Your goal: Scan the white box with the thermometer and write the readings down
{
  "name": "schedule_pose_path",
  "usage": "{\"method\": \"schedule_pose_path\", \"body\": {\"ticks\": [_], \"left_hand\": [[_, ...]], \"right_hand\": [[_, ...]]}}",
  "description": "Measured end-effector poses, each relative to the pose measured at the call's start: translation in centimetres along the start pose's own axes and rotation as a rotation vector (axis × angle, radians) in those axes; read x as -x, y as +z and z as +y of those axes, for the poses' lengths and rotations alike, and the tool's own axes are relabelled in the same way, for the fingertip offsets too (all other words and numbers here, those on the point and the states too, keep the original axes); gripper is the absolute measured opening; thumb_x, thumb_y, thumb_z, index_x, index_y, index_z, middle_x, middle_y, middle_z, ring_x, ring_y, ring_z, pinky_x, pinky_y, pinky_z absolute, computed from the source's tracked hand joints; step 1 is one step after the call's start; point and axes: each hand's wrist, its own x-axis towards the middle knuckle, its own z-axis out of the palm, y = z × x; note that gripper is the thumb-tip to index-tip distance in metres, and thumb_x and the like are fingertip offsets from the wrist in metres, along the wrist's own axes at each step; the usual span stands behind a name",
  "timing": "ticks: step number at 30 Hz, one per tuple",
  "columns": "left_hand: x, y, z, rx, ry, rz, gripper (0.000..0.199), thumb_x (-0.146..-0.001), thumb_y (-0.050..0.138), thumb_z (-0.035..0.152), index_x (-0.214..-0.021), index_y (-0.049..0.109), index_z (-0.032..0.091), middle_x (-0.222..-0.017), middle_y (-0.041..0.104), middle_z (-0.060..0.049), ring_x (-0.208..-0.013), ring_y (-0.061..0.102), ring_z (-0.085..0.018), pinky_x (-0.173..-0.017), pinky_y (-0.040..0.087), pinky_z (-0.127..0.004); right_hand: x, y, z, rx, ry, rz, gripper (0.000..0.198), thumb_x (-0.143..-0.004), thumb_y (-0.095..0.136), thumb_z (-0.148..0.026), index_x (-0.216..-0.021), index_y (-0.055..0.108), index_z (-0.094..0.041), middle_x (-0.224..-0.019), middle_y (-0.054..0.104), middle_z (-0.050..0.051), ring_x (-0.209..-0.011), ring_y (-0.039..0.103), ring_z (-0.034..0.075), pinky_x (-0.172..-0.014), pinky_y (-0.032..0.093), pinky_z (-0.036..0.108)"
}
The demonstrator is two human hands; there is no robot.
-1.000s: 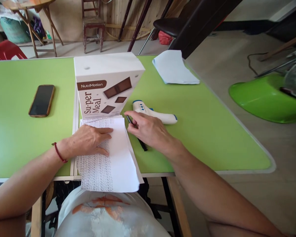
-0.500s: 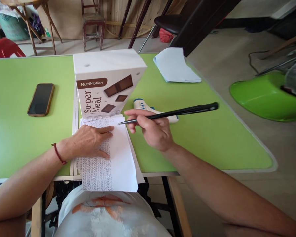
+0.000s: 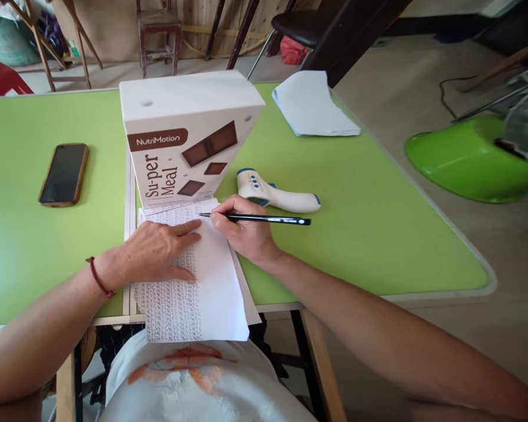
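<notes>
Head camera looks down on the right hand (image 3: 242, 231), closed around a black pen (image 3: 264, 219) that lies nearly level, its tip at nine o'clock touching the upper part of a sheet of paper (image 3: 211, 281) and its cap end pointing toward three o'clock. At nine o'clock of that hand, just beside it, the left hand (image 3: 161, 249) rests flat and open on the same sheet, fingers spread toward the pen tip, holding nothing; a red cord bracelet (image 3: 97, 278) circles its wrist. The left part of the sheet is filled with rows of handwriting, the right part is blank, and its lower end hangs over the near edge of the green table (image 3: 378, 234). At twelve o'clock of the hands, touching the top edge of the paper, stands a white box (image 3: 185, 140) printed with NutriMotion and Su-per Meal, tilted. A white and blue infrared thermometer (image 3: 275, 194) lies on the table just at one o'clock of the right hand, near the pen. Well apart at ten o'clock lies a dark phone (image 3: 64, 174), face up. Toward one o'clock, at the far table edge, sits a stack of white sheets (image 3: 312, 108).
</notes>
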Motion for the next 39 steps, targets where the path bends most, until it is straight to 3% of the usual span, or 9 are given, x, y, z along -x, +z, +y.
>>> {"method": "schedule_pose_path", "body": {"ticks": [15,30,39], "left_hand": [[-0.36,-0.10,0.18,-0.030,0.006,-0.017,0.061,-0.078,0.082,0.054,-0.122,0.067,0.014,-0.146,0.058,-0.013,-0.083,0.076,-0.029,-0.055,0.052,-0.036],[-0.22,-0.21,0.15,-0.041,-0.002,-0.030,0.060,-0.080,0.080,0.056,-0.121,0.066,0.014,-0.147,0.058,-0.011,-0.085,0.076,-0.030,-0.055,0.050,-0.035],[-0.22,-0.19,0.11,-0.022,-0.020,-0.047,0.059,-0.081,0.080,0.054,-0.124,0.066,0.015,-0.148,0.057,-0.013,-0.087,0.076,-0.029,-0.060,0.052,-0.035]], "right_hand": [[0.18,0.05,0.89,0.110,-0.044,-0.088,0.012,-0.083,0.056,-0.030,-0.072,0.057,-0.025,-0.066,0.062,-0.001,-0.060,0.054,0.017,-0.060,0.047,0.031],[0.13,0.18,0.71,0.021,-0.086,-0.078,0.008,-0.079,0.055,-0.026,-0.071,0.054,-0.025,-0.063,0.061,-0.002,-0.057,0.053,0.016,-0.057,0.044,0.030],[-0.02,0.42,0.95,-0.011,-0.145,-0.001,0.011,-0.078,0.055,-0.025,-0.068,0.053,-0.024,-0.059,0.060,-0.003,-0.053,0.049,0.013,-0.052,0.041,0.028]]}}
